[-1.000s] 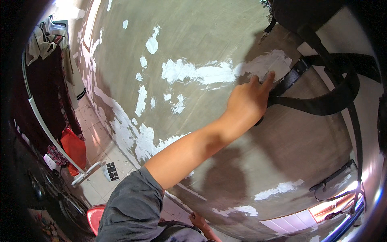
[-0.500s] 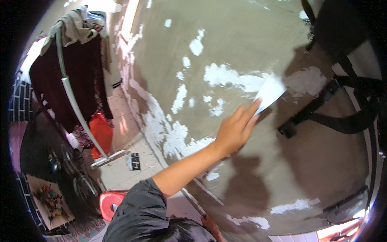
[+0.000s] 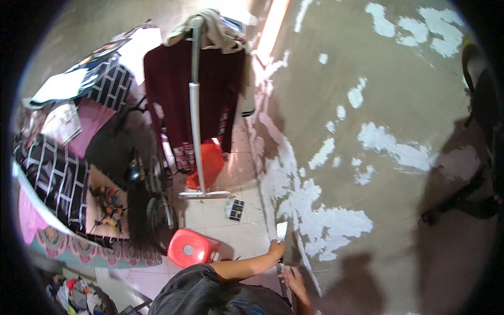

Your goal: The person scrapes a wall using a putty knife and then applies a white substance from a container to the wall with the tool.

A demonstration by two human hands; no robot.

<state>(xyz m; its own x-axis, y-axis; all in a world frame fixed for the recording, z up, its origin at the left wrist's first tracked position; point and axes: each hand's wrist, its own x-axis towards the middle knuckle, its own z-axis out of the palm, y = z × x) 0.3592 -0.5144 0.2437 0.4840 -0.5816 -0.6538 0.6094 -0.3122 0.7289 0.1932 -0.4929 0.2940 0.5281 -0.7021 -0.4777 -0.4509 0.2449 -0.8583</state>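
Note:
My left hand (image 3: 276, 250) is closed on a putty knife (image 3: 282, 230), whose pale, flat blade points up and away from me. Just below and to the right is my right hand (image 3: 294, 280), its fingers curled close to the left one. A thin grey and dark piece shows between the two hands; what the right hand grips is too small to make out. Both hands are low in front of me, near the foot of a grey-brown plaster wall (image 3: 399, 210). White filler patches (image 3: 336, 226) mark that wall.
A red plastic stool (image 3: 190, 248) stands left of my arm. Beyond it are a white-poled clothes rack (image 3: 195, 121) with a dark red garment, a bicycle (image 3: 160, 215) and a small black-and-white tile-patterned piece (image 3: 235, 210) on the tiled floor. Dark straps (image 3: 472, 199) appear at far right.
My left hand has come off the wall, down and back beside my right hand, with the putty knife still in it. The view has swung left, showing more of the room.

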